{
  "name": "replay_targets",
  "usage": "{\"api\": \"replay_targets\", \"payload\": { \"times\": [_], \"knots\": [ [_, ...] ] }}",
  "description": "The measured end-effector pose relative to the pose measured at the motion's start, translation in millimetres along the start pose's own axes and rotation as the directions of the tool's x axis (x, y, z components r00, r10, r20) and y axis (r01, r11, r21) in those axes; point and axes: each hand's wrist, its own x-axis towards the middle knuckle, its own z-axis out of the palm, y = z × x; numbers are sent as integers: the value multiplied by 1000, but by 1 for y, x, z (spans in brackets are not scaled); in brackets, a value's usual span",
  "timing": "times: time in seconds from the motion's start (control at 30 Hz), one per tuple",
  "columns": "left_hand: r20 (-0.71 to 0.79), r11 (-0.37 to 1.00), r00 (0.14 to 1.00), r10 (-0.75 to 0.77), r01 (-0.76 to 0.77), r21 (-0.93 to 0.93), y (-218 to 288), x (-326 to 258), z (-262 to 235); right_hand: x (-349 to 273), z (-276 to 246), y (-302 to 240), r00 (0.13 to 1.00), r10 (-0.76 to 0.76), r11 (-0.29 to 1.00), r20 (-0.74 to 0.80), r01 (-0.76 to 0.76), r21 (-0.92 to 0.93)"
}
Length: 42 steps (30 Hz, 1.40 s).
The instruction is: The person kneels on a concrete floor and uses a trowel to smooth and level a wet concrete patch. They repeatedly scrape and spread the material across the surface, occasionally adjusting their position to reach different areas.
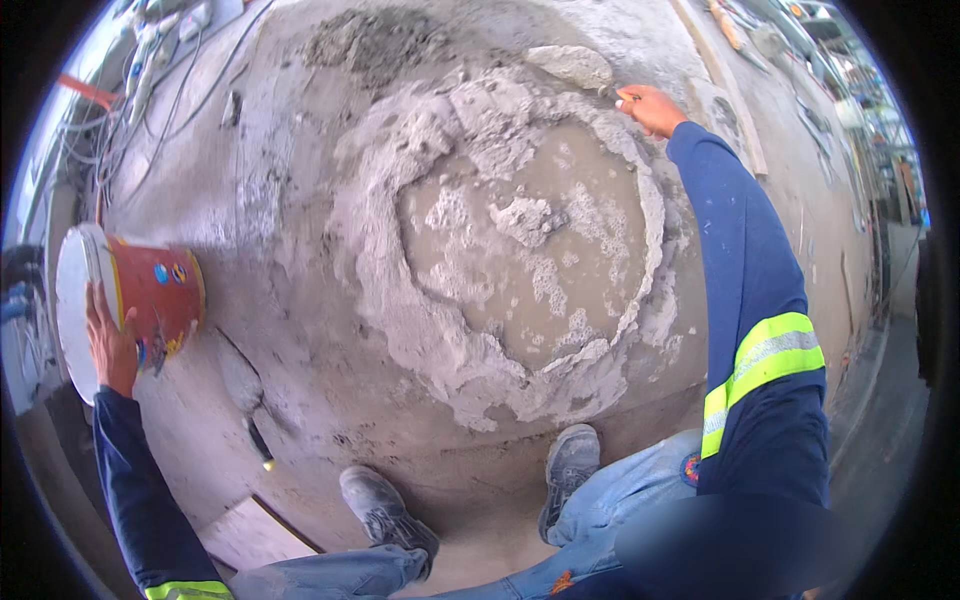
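Observation:
My left hand (112, 345) lies with its fingers stretched out against the pale end of a red bucket (160, 300). The bucket's side is smeared and carries coloured markings. At the upper right, my right hand (652, 110) is closed round the handle of a trowel (570, 66), whose blade is coated in grey mortar. That blade is just beyond the far edge of a rough ring of wet mortar (385, 250). Murky water (590, 180) fills the ring's middle, with wet lumps (527, 220) standing out of it.
A second trowel (245, 390) with a dark handle lies between the bucket and my shoes (385, 510). Beyond the ring is a darker heap of mix (375, 45). Cables (180, 100) trail at the upper left. A long board (725, 85) and scattered tools (735, 30) lie at the right.

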Motion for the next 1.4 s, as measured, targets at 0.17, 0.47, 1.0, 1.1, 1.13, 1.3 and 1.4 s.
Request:
{"api": "replay_targets", "payload": {
  "times": [0.17,0.47,1.0,1.1,1.13,1.3,1.4],
  "knots": [
    [138,962,989,-55,90,-259,6,13,-19,21,23,-23,986,-79,985,148,55,164],
    [62,986,997,-53,62,-153,-5,8,9,17,-32,-27,920,-265,964,288,251,85],
    [275,982,954,116,-68,-175,-39,20,-21,-172,17,18,657,-714,625,-241,443,-643],
    [71,960,977,199,-181,-213,-39,20,-11,-200,19,5,797,-472,873,-376,363,-326],
    [61,958,976,207,-190,-215,-39,22,-11,-216,22,-8,875,-372,923,-311,315,-219],
    [26,951,983,182,-169,-258,-47,26,-2,-336,14,-99,990,19,970,137,-51,236],
    [32,951,984,173,-158,-267,-40,26,-13,-424,38,-114,974,100,895,203,-177,408]
  ]
}}
